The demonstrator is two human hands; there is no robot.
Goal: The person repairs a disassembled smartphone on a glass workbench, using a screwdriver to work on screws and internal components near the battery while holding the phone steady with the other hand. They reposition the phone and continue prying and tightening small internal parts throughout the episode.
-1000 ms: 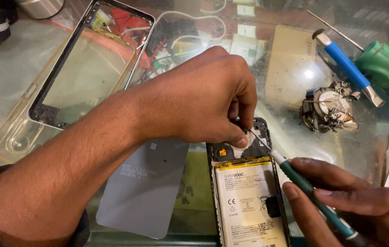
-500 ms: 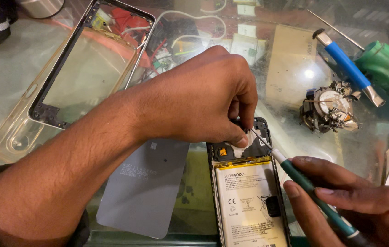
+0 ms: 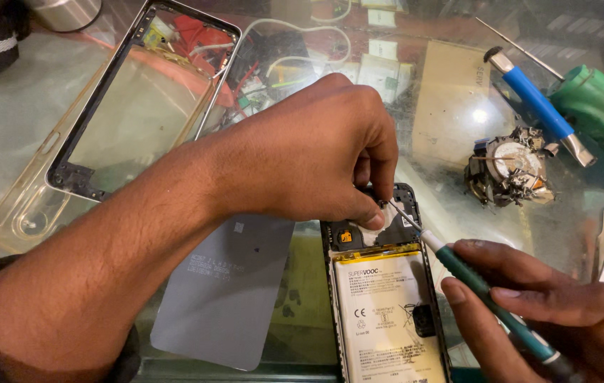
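change: none, hands as before | left hand [image 3: 302,152] fingers pinch at opened phone [image 3: 387,305] top | right hand [image 3: 564,319] fingers grip screwdriver [image 3: 486,291], tip there

Left hand [image 3: 309,152] hides phone top [image 3: 401,213] — screwdriver tip unseen.

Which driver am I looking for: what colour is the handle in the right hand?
Dark green screwdriver, white collar, in the right hand; head view.
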